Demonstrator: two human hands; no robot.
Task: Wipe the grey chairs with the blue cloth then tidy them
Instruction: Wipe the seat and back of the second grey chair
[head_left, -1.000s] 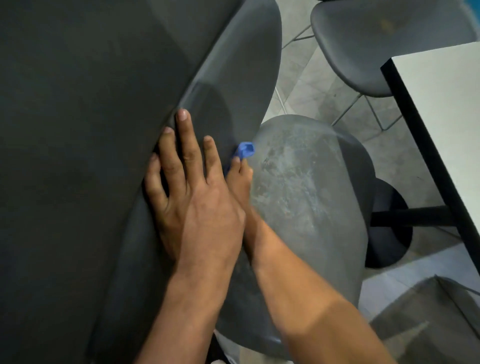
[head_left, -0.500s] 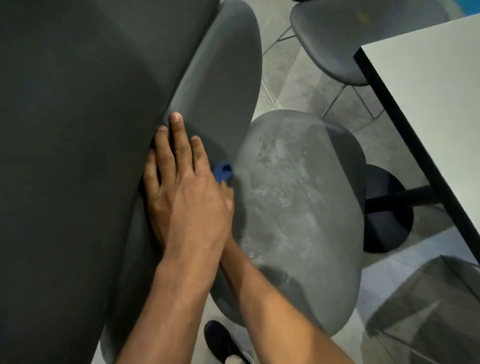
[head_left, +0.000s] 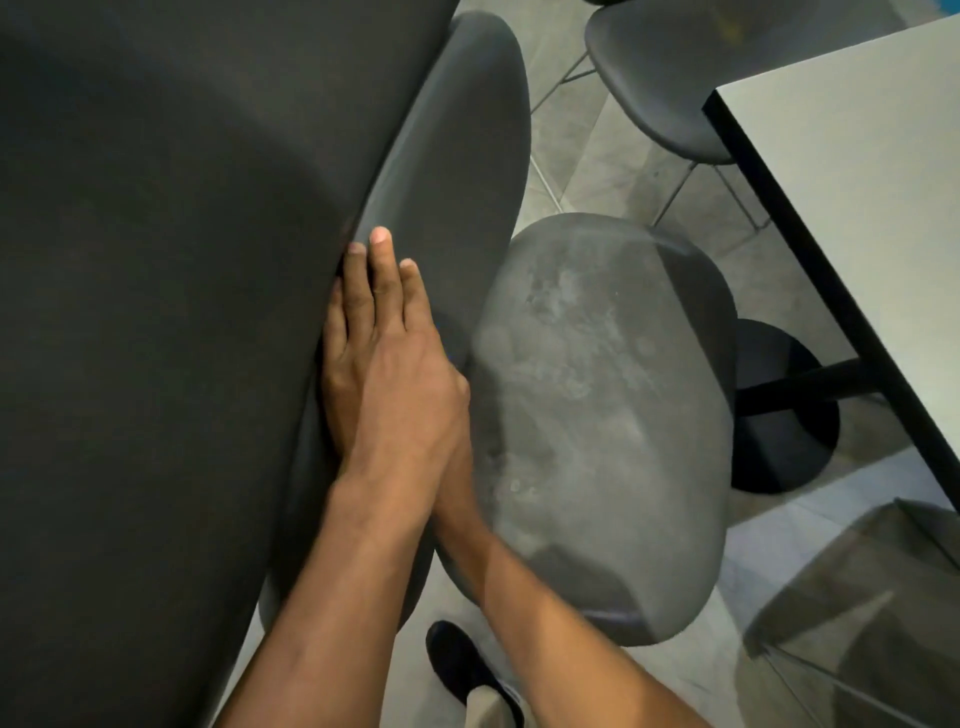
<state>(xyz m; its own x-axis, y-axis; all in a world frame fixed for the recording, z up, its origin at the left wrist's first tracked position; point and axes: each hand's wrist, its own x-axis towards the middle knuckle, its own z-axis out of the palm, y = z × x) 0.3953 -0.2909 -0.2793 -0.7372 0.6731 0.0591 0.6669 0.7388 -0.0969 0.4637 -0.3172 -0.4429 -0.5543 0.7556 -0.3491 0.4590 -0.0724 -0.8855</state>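
Tiled floor (head_left: 587, 156), table (head_left: 857, 208) at right. L hand (head_left: 384, 374) flat, fingers straight, on chair back (head_left: 457, 182) mid-frame; R hand hidden beneath, grip can't tell, cloth unseen. I'd brace w/ L and wipe in overlapping strokes.

Right hand (head_left: 457, 467) almost fully hidden under the left hand (head_left: 395, 384); only a sliver of its wrist edge shows, so fingers and grip can't be read. Blue cloth not visible anywhere, presumably covered by the hands, can't tell. Near grey chair (head_left: 457, 171) partly hidden behind the big dark surface (head_left: 156, 312), itself cut by the left and top edges. White table (head_left: 857, 171) cut at the right edge. Far chair (head_left: 654, 78) cropped at the top. Black shoe (head_left: 462, 665) runs off the bottom edge.
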